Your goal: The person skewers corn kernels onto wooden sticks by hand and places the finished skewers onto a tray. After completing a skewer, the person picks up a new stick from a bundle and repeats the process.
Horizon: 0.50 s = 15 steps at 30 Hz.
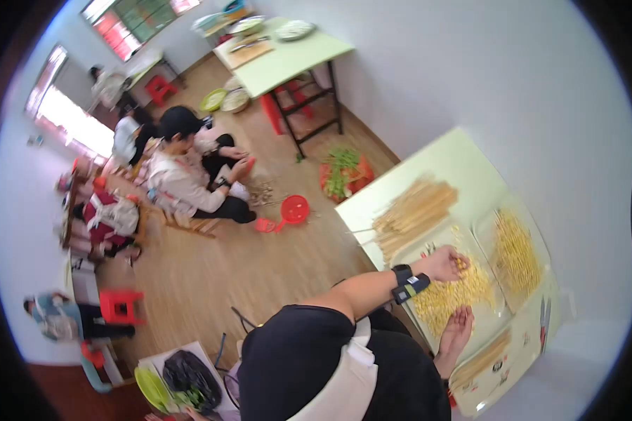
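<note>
Head view, tilted, strong fisheye. A pale green table [463, 158] runs along the right, against a white wall.

Left hand [444, 265] — dark watch [402, 272] and a band on the wrist — reaches out over a clear tray [428, 247]. Its fingers [458, 264] are curled in and pinched on a few yellow kernels [451, 295]. The rest of them lie heaped in the tray right under the hand.

Right hand [458, 328] is nearer the body, at the near edge of the same heap. The palm is turned up, the fingers are spread loose and it grasps nothing. Whether a kernel rests in the palm is too small to tell.

A second tray [486, 231], just beyond the first, carries another spread of yellow kernels. A bundle of bamboo skewers [414, 210] lies on the table beside the trays, towards the room. A smaller bundle of skewers [481, 361] lies close to the right hand, on a tray at the table's near end.

Own torso at bottom centre: black shirt [295, 365] with a white strap across it.

Room, wooden floor:
- A person [189, 172] sits low, hands busy over the floor.
- Near that person are a red strainer [293, 209] and a red basin of greens [344, 175].
- A further green table [288, 59] holds plates and a board.
- More people sit along the left wall, with a red stool [119, 305] there — details blurred.
</note>
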Motion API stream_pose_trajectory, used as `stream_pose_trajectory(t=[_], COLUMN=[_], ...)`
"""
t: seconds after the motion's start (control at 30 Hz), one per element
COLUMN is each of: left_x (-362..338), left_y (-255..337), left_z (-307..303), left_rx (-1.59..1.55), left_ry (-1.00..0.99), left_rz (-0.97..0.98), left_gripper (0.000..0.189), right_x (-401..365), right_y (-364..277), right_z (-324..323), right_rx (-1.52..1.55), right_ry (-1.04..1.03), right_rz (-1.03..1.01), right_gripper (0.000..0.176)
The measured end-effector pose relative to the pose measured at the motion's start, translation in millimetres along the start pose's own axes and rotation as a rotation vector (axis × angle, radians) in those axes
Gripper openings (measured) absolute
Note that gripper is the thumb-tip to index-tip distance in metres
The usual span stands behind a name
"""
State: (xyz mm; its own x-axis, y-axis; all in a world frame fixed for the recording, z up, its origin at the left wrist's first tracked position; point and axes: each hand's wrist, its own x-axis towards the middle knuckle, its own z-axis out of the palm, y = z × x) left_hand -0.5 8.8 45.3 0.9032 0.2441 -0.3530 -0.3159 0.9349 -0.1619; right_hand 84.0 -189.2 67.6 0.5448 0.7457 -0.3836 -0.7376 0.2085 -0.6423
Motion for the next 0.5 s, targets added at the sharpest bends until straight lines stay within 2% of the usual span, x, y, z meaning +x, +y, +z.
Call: stream_pose_trajectory(t=[0.03, 0.1, 0.13, 0.2, 0.27, 0.33, 0.4, 0.5], left_x=[6.5, -7.2, -5.3, -0.8, 2.6, 3.9, 11.7, -6.3], left_y=[-5.2, -10.0, -8.8, -10.4, -13.6, -12.7, -2.3, -0.5], left_z=[2.2, 17.0, 12.8, 4.0, 0.0, -3.7, -18.2, -9.5], left_rx=[0.002, -0.033, -0.045, 0.004, 0.021, 0.096, 0.444, 0.783], left_ry=[0.006, 0.275, 0.291, 0.19, 0.207, 0.121, 0.245, 0.355], left_rz=[-0.055, 0.031, 0.02, 0.0, -0.05, -0.069, -0.135, 0.243], left_gripper=[0.008, 0.01, 0.01, 0.01, 0.014, 0.017, 0.021, 0.013], right_x=[-2.6, -6.7, -6.1, -8.5, -13.0, -15.6, -17.8, -24.0], right_y=[-2.7, -8.7, -7.8, -2.3, -2.2, -5.4, -10.0, -22.1], right_z=[4.3, 4.0, 2.3, 0.3, -4.3, -5.6, -11.5, -25.6], right_rx=[-0.013, -0.039, -0.061, -0.079, -0.052, -0.008, 0.066, 0.153], right_ry=[-0.024, -0.024, -0.024, 0.002, 0.047, 0.074, 0.118, 0.175], right_rz=[0.006, 0.028, 0.013, 0.003, 0.015, -0.034, -0.005, -0.096], right_gripper=[0.029, 0.028, 0.028, 0.029, 0.029, 0.03, 0.03, 0.029])
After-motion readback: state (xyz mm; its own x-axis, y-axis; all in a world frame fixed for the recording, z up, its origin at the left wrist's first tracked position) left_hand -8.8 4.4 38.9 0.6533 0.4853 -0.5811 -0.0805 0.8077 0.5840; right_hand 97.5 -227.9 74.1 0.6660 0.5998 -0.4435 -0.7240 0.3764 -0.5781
